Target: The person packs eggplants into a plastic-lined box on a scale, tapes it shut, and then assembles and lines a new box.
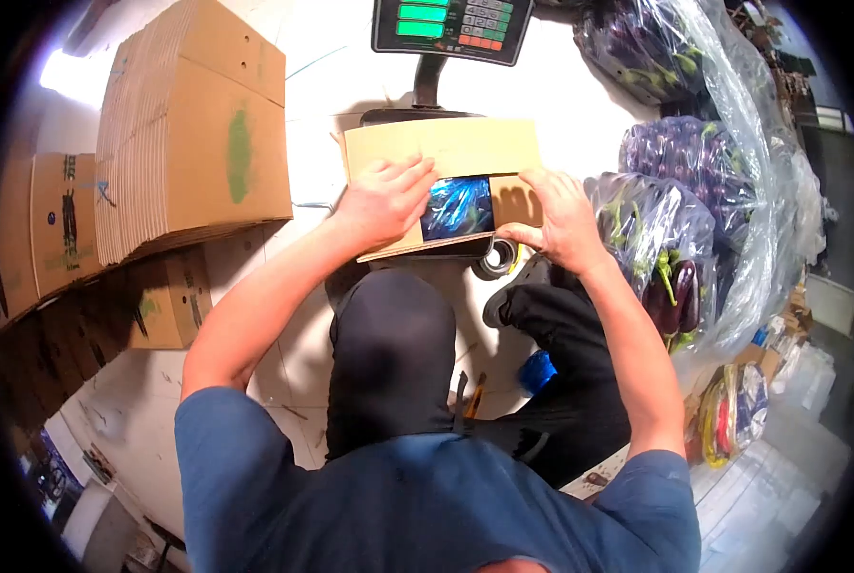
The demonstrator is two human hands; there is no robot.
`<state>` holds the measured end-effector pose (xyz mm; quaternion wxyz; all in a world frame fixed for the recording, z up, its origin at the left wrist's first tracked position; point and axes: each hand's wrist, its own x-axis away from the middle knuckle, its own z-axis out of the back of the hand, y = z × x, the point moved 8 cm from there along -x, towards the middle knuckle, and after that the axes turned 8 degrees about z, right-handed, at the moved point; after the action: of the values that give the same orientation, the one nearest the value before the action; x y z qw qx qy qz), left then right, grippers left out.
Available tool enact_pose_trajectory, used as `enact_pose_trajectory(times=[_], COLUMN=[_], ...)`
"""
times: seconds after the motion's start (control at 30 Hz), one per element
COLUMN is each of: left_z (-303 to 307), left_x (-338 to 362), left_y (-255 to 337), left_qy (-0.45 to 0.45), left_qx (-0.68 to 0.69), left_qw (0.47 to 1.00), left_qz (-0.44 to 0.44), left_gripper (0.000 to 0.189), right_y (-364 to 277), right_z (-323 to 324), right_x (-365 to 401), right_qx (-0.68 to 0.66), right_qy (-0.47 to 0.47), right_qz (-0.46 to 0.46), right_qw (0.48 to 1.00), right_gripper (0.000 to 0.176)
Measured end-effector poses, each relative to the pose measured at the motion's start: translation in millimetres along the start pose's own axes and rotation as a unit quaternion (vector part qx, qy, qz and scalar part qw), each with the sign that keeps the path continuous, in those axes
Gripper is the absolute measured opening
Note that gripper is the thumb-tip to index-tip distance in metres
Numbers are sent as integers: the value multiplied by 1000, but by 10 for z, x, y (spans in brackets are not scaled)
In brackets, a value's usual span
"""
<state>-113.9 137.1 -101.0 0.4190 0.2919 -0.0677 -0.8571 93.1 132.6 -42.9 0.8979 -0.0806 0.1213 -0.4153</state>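
At the centre of our view, a brown rectangular cardboard box (pixel 465 145), partly open on top, sits before the person, over the black flat platform (pixel 374 117) of a weighing scale. Through the gap we see a dark, glossy, plastic-wrapped load (pixel 458 208) with blue highlights; what lies under the wrap we cannot tell. The bare left hand (pixel 386 202) lies flat across the box's left end, fingers close together, tips towards the gap. The bare right hand (pixel 563 220) is spread wide at the right end, thumb by the near edge, fingers towards the far corner; how hard either one presses we cannot tell. Beyond the box, a black post (pixel 429 81) carries a black display panel (pixel 451 24) with green screens and a keypad. Below the near right edge we note a round, ring-shaped item (pixel 495 259); closer in, black trousers (pixel 394 344) and a crumpled bright-blue item (pixel 539 371) on the white tiled floor (pixel 293 411). Left of us stands a tall stack of flat brown cardboard (pixel 202 134), smeared green, with marked brown cartons (pixel 64 224) alongside. To the right, clear plastic bags (pixel 671 205) of purple eggplants crowd near the right wrist.
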Motion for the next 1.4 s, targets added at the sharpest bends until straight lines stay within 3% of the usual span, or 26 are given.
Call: enact_pose_trajectory(times=[0.07, 0.1, 0.13, 0.23, 0.27, 0.33, 0.37, 0.4, 0.47, 0.57, 0.6, 0.67, 0.7, 0.8, 0.87, 0.9, 0.93, 1.0, 1.07, 1.13, 1.2, 1.27, 1.33, 1.4], left_z=[-18, -36, -253, -166, -169, -9, -136, -64, 134, 10, -63, -194, -244, -194, -195, -159, -144, -131, -246, -311, -297, -324, -346, -314], left_x=[56, 13, 120, -13, -13, 13, 92, 122, 249, 589, 656, 713, 715, 509, 364, 316, 280, 320, 447, 500, 511, 586, 650, 634], left_y=[-188, -315, -562, -839, -853, -738, -872, -803, -452, -341, -371, -526, -629, -904, -998, -1029, -1008, -947, -1072, -1157, -1067, -1035, -1059, -1027], left_qy=[-53, -106, -240, -186, -187, -156, -119, -84, -29, 67, 103, 107, 106, 55, 34, 42, 20, -22, -2, -24, -22, -48, -38, -29], left_qx=[104, 163, 334, 508, 542, 509, 457, 252, -27, 195, 280, 336, 357, 354, 407, 351, 361, 376, 334, 307, 338, 366, 363, 366], left_qw=[992, 975, 843, 752, 729, 733, 799, 917, 971, 908, 868, 843, 836, 857, 844, 873, 853, 807, 837, 836, 802, 746, 736, 725], left_qz=[43, 105, 347, 376, 374, 424, 372, 297, 235, 364, 398, 407, 403, 371, 347, 337, 376, 455, 433, 453, 492, 555, 571, 582], left_gripper=[28, 25, 35, 67, 69, 66, 59, 52, 46, 39, 38, 34, 33, 42, 50, 62, 63, 63, 63, 63, 59, 58, 58, 58], right_y=[102, 119, 116, 323, 402, 557, 640, 708, 747, 959, 1141, 1457, 1264, 1134, 892, 901, 899, 1055, 1550, 1711, 1613, 1751, 1738, 1726], right_z=[-31, -6, 10, -121, -217, -509, -670, -783, -817, -897, -1003, -1349, -1357, -1391, -1355, -1488, -1544, -1731, -2023, -2432, -2779, -3613, -3718, -3630], right_x=[87, 38, 19, -122, -156, -202, -203, -193, -219, -126, -28, 191, 159, 372, 545, 686, 787, 1126, 1633, 1985, 2228, 2591, 2656, 2585], right_qx=[10, 24, 36, 47, 53, 32, 4, -25, -63, -134, -203, -337, -531, -440, -458, -472, -485, -625, -393, -138, -171, -309, -272, -240], right_qy=[26, 50, 71, 113, 127, 113, 105, 96, 105, 58, 92, 152, 122, 159, 204, 255, 307, 257, 118, -107, -136, -111, -2, -24], right_qz=[-26, -24, -24, -70, -84, -173, -221, -266, -288, -323, -348, -389, -368, -413, -454, -449, -442, -525, -561, -538, -561, -520, -540, -568], right_qw=[999, 998, 997, 990, 987, 978, 970, 959, 950, 935, 911, 844, 754, 782, 737, 715, 689, 518, 719, 825, 799, 789, 797, 787], right_gripper=[93, 94, 95, 98, 99, 93, 90, 87, 85, 85, 83, 78, 71, 64, 65, 64, 62, 57, 64, 57, 70, 67, 57, 47])
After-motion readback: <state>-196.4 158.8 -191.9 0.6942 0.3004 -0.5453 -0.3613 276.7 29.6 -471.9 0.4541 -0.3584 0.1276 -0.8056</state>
